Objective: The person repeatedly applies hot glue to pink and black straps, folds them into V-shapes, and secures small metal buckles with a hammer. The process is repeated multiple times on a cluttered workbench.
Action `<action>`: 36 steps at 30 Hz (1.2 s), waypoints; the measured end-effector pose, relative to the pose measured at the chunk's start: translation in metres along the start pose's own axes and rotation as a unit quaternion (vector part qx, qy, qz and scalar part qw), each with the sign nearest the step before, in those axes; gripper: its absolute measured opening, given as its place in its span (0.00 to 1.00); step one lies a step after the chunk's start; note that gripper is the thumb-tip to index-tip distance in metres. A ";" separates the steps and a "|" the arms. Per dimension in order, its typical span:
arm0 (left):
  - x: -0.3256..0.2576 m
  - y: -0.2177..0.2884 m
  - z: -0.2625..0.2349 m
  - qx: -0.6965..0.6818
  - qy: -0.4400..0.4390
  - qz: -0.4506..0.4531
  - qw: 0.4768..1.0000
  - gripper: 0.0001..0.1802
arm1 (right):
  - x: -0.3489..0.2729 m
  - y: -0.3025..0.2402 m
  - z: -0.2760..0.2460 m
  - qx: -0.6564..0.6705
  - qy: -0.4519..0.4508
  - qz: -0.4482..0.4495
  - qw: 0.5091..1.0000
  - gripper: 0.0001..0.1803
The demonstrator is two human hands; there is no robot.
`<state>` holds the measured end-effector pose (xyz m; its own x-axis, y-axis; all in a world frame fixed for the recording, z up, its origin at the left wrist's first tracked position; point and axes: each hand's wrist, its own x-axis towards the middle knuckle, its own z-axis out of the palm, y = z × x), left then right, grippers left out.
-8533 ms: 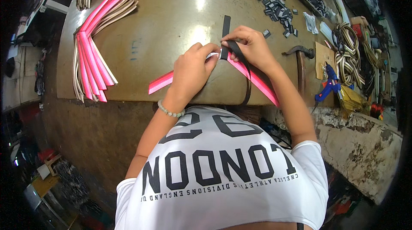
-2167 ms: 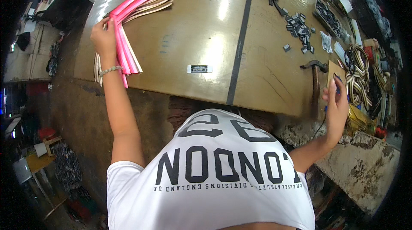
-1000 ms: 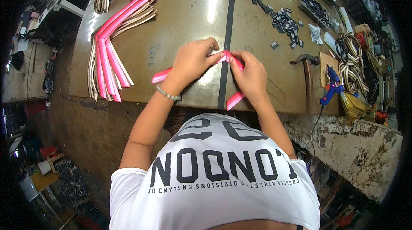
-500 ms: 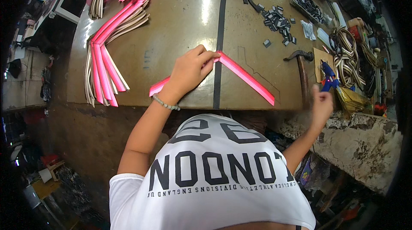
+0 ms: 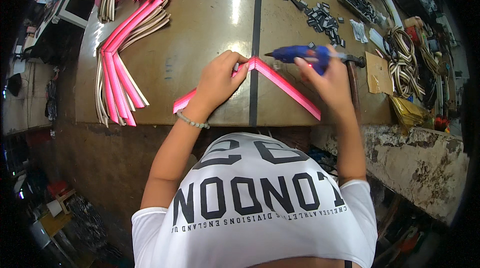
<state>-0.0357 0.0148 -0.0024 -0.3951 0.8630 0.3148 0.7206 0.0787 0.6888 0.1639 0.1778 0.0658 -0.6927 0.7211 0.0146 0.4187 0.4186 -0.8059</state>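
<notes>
A pink strap [image 5: 287, 84] lies folded into a V on the brown worktable [image 5: 210, 23], its point at the middle of the near half. My left hand [image 5: 218, 79] presses down on the strap's left arm just beside the fold. My right hand [image 5: 325, 75] grips a blue glue gun [image 5: 300, 53] with its nozzle pointing left, just above and right of the fold. A long black strap [image 5: 255, 43] runs across the table under the fold.
A pile of folded pink and cream straps [image 5: 120, 73] lies at the table's left. Small black buckles [image 5: 322, 17] are scattered at the back right. Coiled striped webbing [image 5: 400, 53], a cardboard piece [image 5: 378, 66] and a rough concrete ledge [image 5: 420, 153] are to the right.
My right hand had reached off to the right edge; now it is back over the table holding the blue glue gun near the fold. My left hand stays on the pink strap.
</notes>
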 end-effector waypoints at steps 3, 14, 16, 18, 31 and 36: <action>-0.001 -0.001 0.000 -0.008 0.002 -0.004 1.000 0.09 | 0.017 -0.004 0.014 -0.071 -0.008 -0.037 0.997 0.27; 0.000 0.001 0.001 -0.017 0.012 -0.006 1.000 0.06 | 0.025 -0.003 0.019 -0.086 -0.020 -0.081 0.993 0.28; 0.000 0.001 0.001 -0.015 0.013 -0.002 1.000 0.07 | 0.020 -0.004 0.018 -0.090 -0.021 -0.071 0.993 0.28; 0.000 0.000 0.001 -0.011 0.010 0.001 1.000 0.09 | 0.015 -0.006 0.018 -0.114 -0.031 -0.046 0.992 0.28; 0.000 0.000 0.002 0.004 0.011 0.005 1.000 0.08 | -0.031 -0.013 0.005 -0.119 -0.130 -0.045 0.983 0.26; -0.002 0.005 0.001 0.018 -0.008 -0.004 1.000 0.09 | -0.037 0.070 -0.070 0.019 0.229 0.083 0.970 0.22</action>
<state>-0.0305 0.0142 0.0000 -0.3926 0.8701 0.2980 0.7369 0.1037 0.6680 0.2599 0.2192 0.0509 -0.2801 0.9502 0.1370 0.4751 0.2612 -0.8403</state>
